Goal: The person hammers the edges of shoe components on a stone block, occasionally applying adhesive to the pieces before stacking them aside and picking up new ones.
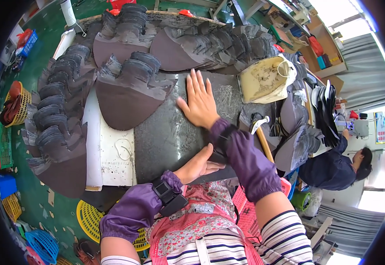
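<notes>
My right hand [200, 104] lies on the dark work slab [157, 145], fingers stretched out and thumb apart, holding nothing. Closer to me, my left hand [198, 166] is at the slab's front edge below the right wrist. Its thumb points up and its fingers reach to the right; I see nothing held, though the fingertips are partly hidden by the black device at my right wrist. To the left of my right hand is a stack of dark brown, rounded cut pieces [130, 99] with grey roughened edges, overlapping the slab. A wooden-handled hammer [263, 140] rests right of my right forearm.
Fanned rows of similar pieces [58, 110] line the left side, and more pieces [179, 48] lie along the back. A stained cream container [265, 79] stands at the back right. Beyond the right side a person [334, 165] sits by a machine. Yellow baskets [88, 216] are below.
</notes>
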Demonstrator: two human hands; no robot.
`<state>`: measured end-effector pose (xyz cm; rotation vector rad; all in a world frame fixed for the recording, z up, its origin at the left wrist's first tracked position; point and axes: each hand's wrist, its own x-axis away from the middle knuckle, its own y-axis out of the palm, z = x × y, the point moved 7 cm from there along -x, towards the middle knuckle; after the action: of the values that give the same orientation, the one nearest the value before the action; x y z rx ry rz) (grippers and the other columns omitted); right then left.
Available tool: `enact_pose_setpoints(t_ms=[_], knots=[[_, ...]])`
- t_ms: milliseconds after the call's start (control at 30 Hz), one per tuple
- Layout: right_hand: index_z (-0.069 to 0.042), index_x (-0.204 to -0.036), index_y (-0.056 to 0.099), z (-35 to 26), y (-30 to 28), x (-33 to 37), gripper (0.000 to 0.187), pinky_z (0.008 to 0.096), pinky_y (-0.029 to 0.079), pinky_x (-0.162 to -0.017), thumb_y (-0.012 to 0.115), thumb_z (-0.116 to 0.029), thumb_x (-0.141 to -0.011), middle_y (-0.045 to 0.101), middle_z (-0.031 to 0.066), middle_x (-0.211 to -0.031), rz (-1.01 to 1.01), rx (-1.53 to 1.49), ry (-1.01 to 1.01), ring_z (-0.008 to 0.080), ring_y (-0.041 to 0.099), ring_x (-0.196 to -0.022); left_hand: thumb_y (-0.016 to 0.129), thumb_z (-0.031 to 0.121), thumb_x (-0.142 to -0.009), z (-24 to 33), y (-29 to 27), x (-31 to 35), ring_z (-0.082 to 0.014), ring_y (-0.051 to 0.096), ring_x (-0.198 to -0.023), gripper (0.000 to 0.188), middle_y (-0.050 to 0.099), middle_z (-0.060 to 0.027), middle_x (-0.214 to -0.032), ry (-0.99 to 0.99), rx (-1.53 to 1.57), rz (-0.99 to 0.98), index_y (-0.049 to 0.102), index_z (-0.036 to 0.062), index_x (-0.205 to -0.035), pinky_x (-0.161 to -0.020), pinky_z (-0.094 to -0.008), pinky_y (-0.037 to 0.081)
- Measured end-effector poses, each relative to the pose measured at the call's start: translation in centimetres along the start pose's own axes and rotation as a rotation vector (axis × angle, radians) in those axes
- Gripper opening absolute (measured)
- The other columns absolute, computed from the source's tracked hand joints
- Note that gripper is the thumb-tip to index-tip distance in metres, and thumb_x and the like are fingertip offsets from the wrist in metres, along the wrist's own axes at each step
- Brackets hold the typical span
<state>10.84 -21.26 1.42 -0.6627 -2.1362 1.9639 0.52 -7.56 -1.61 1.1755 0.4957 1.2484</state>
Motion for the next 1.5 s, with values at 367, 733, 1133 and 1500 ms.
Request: enact_pose_setpoints(t_ms=[367,733,1133,1500], knots=[[0.013,-0.144,0.024,-3.6,-3.1,13.2,0.081,0.0520,0.014,-0.117,0.048,-0.045,-0.092,0.018,0.0294,-0.155,-0.266,-0.130,-0.109,0.0409,0.016,-0.146,0.060,0.035,-0.092,7.8,-0.3,12.5,-0.0409,0.040,-0.131,0.066,0.039,-0.0276,-0.143,0.651,-2.111,0.757,0.036,-0.0045,-0.139,-0.109,-0.0507,0.032],[0.009,-0.146,0.024,-1.1,-0.3,3.5,0.080,0.0503,0.013,-0.117,0.046,-0.047,-0.093,0.020,0.0252,-0.156,-0.069,-0.034,0.038,0.0368,0.015,-0.147,0.062,0.041,-0.088,6.7,-3.9,14.3,-0.0520,0.016,-0.139,0.082,0.013,-0.0269,-0.156,0.391,-2.050,0.960,0.027,-0.0032,-0.147,-0.113,-0.0596,0.020],[0.009,-0.147,0.021,2.4,0.4,-3.0,0.081,0.0486,0.011,-0.118,0.042,-0.050,-0.095,0.017,0.0253,-0.157,0.065,0.000,0.146,0.0362,0.012,-0.148,0.063,0.043,-0.086,6.7,-3.7,14.6,-0.0526,0.018,-0.139,0.080,0.018,-0.0260,-0.155,0.445,-2.025,0.958,0.033,-0.0026,-0.145,-0.113,-0.0586,0.022],[0.017,-0.143,0.021,-5.6,-2.6,11.8,0.086,0.0496,0.013,-0.118,0.049,-0.046,-0.091,0.014,0.0345,-0.153,-0.192,-0.084,-0.116,0.0449,0.011,-0.146,0.060,0.038,-0.090,6.2,-3.7,14.6,-0.0524,0.017,-0.139,0.077,0.015,-0.0281,-0.155,0.458,-2.040,0.978,0.029,-0.0036,-0.146,-0.113,-0.0579,0.020]])
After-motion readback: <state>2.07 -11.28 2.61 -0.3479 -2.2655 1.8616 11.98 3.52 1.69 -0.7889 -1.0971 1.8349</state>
